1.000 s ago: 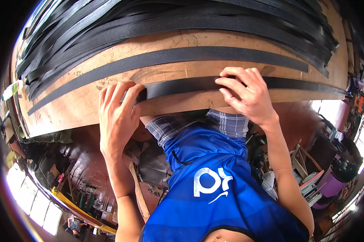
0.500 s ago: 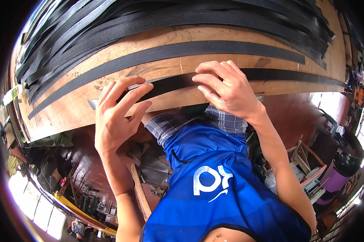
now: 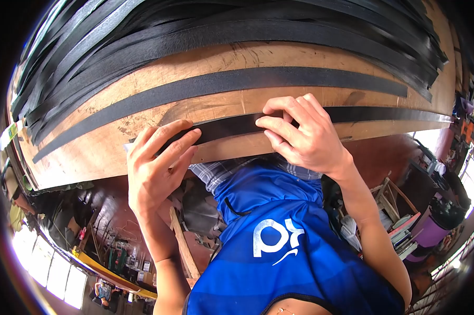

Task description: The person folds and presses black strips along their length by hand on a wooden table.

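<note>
A long black leather-like strip [image 3: 229, 127] lies along the near edge of the wooden tabletop [image 3: 210, 107]. My left hand [image 3: 161, 163] is closed over the left part of it, fingertips bent onto the strip and thumb at its near side. Further right, my right hand [image 3: 305, 131] pinches the same strip, with curled fingers on top and the thumb by the near edge. The strip's left end is mostly hidden behind my left hand. Beyond it a second black strip [image 3: 279, 76] lies flat, touched by neither hand.
A thick pile of black strips [image 3: 195, 39] covers the far side of the table. To the lower right stand a purple bin [image 3: 431, 226] and a wooden frame [image 3: 391, 197]. A person [image 3: 104, 294] is visible far off at lower left.
My left hand's fingers have come down and closed onto the strip. The right hand stays at nearly the same place on it. The view has tilted slightly, so the table sits lower.
</note>
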`<state>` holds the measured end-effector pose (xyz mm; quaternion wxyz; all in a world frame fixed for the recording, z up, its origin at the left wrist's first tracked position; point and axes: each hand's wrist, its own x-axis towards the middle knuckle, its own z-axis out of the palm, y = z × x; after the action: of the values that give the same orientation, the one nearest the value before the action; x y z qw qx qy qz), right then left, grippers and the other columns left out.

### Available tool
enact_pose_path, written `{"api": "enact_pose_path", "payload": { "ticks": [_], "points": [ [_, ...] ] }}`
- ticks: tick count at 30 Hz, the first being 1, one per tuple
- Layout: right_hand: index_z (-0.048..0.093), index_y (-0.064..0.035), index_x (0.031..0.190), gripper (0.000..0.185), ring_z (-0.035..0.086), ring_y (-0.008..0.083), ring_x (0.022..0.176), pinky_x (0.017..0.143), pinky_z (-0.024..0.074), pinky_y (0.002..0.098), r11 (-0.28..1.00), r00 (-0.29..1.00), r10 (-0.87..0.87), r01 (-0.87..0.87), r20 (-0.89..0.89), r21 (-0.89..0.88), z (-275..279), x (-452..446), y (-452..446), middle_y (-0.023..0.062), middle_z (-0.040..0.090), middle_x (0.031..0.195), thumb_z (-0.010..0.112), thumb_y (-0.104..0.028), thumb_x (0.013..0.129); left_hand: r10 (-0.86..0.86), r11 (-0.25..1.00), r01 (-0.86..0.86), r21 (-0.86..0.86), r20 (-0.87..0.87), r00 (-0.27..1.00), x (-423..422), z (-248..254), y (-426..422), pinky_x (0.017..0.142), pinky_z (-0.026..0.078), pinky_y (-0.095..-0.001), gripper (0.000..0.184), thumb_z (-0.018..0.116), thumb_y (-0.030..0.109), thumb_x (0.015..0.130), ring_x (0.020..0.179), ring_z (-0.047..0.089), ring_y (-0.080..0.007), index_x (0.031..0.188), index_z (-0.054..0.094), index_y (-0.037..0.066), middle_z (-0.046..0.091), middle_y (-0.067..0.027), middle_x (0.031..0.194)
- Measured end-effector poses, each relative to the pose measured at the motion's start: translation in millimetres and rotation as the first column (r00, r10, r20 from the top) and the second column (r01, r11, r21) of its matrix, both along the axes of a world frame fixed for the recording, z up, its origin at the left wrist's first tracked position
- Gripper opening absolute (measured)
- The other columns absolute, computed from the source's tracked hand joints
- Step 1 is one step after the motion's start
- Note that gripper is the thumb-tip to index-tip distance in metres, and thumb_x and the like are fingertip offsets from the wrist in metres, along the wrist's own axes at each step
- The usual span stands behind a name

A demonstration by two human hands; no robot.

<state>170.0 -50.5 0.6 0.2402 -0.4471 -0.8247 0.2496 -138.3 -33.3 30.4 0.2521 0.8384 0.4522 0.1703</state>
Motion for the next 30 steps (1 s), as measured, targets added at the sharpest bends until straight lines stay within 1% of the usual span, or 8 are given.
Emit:
{"api": "enact_pose_path", "payload": {
  "ticks": [3,5,7,14,16,19,22,30],
  "points": [
    [0.077,-0.0106,0.11,0.036,0.059,0.0141,0.076,0.075,0.0466,0.0342,1.0,1.0,0.008,-0.008,-0.006,-0.013,1.4,-2.7,1.2,0.0014,0.067,0.113,0.086,-0.004,0.076,0.018,1.0,-0.018,-0.002,0.012,1.0,2.0,0.5,-0.5,0.08,0.06,-0.0387,0.041,0.089,0.002,0.073,0.091,0.073,-0.0253,0.112,0.084,0.013,0.079,-0.0052,0.118],
    [0.076,-0.0105,0.109,0.035,0.059,0.0136,0.076,0.075,0.0465,0.0341,1.0,1.0,0.007,-0.007,-0.014,-0.02,0.6,-4.3,1.8,0.0011,0.067,0.112,0.086,-0.004,0.076,0.023,1.0,-0.023,-0.004,0.006,1.0,2.0,2.8,-1.9,0.08,0.06,-0.0387,0.042,0.089,0.002,0.072,0.091,0.073,-0.0252,0.112,0.084,0.013,0.079,-0.0051,0.118],
    [0.075,-0.0096,0.107,0.028,0.06,0.0209,0.083,0.077,0.0474,0.0372,0.998,1.0,0.008,-0.008,0.001,-0.058,1.9,-5.3,3.5,0.0018,0.065,0.107,0.083,-0.007,0.081,0.041,0.996,-0.04,-0.077,0.004,0.999,1.2,5.8,-3.7,0.087,0.06,-0.0402,0.039,0.089,0.001,0.075,0.099,0.075,-0.0297,0.113,0.084,0.009,0.079,-0.0116,0.118],
    [0.072,-0.0076,0.107,0.027,0.062,0.0222,0.083,0.079,0.0489,0.0377,0.997,0.999,0.034,-0.035,-0.019,-0.071,6.1,-7.0,12.4,0.0025,0.064,0.104,0.08,-0.006,0.081,0.039,0.997,-0.037,-0.07,0.02,0.999,0.9,3.8,-3.4,0.085,0.06,-0.0398,0.039,0.089,0.001,0.074,0.097,0.074,-0.0291,0.113,0.084,0.009,0.079,-0.0113,0.117],
    [0.071,-0.0076,0.106,0.027,0.063,0.0229,0.085,0.08,0.0496,0.0381,0.996,0.999,0.035,-0.036,-0.017,-0.081,7.4,-7.9,13.3,0.0032,0.064,0.105,0.08,-0.006,0.081,0.009,1.0,-0.009,0.0,0.024,1.0,1.0,0.8,-2.0,0.078,0.06,-0.0383,0.044,0.089,0.001,0.071,0.089,0.072,-0.0247,0.113,0.083,0.012,0.079,-0.0054,0.118],
    [0.071,-0.0081,0.105,0.026,0.063,0.0232,0.087,0.081,0.05,0.0382,0.998,0.999,0.042,-0.04,0.031,-0.05,9.2,-10.6,13.1,0.0035,0.064,0.106,0.081,-0.006,0.081,0.019,1.0,-0.019,0.007,0.016,1.0,1.7,-0.8,-2.1,0.078,0.06,-0.0383,0.043,0.089,0.001,0.072,0.089,0.072,-0.0246,0.113,0.082,0.012,0.078,-0.0055,0.119],
    [0.071,-0.0084,0.104,0.025,0.063,0.0234,0.086,0.082,0.0505,0.038,0.997,0.998,0.048,-0.05,-0.037,-0.056,8.8,-16.6,12.8,0.0037,0.064,0.106,0.081,-0.006,0.082,0.016,1.0,-0.016,0.005,0.006,1.0,1.0,-1.9,-1.7,0.079,0.059,-0.0382,0.041,0.088,0.003,0.074,0.089,0.071,-0.0247,0.114,0.082,0.012,0.078,-0.0047,0.119],
    [0.07,-0.0078,0.103,0.024,0.064,0.0231,0.085,0.08,0.0518,0.0372,0.998,0.999,0.048,-0.048,-0.015,-0.038,3.9,-19.7,12.6,0.0035,0.064,0.105,0.082,-0.006,0.082,0.022,0.999,-0.022,-0.027,0.008,1.0,1.3,-0.9,-3.2,0.08,0.059,-0.0389,0.04,0.088,0.003,0.076,0.094,0.072,-0.0278,0.115,0.083,0.011,0.079,-0.0083,0.118]
  ]
}}
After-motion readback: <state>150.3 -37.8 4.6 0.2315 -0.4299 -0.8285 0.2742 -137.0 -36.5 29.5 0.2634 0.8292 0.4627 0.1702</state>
